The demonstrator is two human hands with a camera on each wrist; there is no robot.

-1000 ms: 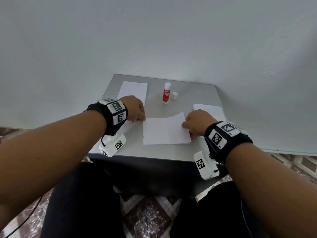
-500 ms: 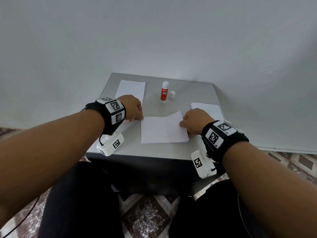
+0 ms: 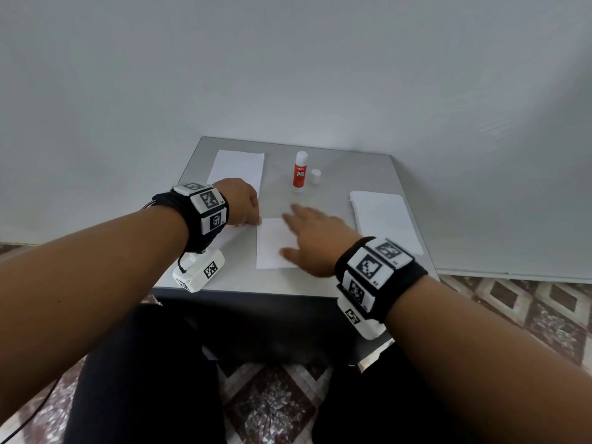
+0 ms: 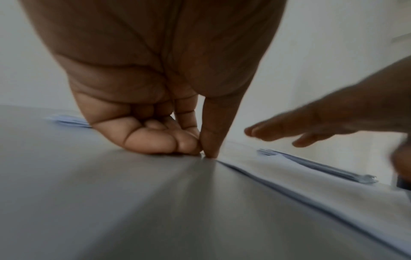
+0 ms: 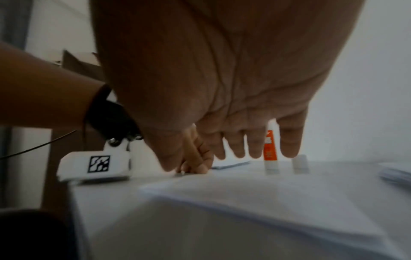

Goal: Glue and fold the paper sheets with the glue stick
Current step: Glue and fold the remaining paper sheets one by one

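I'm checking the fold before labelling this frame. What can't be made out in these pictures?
- Folded sheet, head view: its right part is hidden under the right hand, so edge alignment is unknown.
- Right hand: motion-blurred in every view; contact with the paper is unclear.
- Left hand, head view: fingertips hidden behind its back.
- Glue stick: only its largest label words are readable.
- Glue on the paper: not visible.
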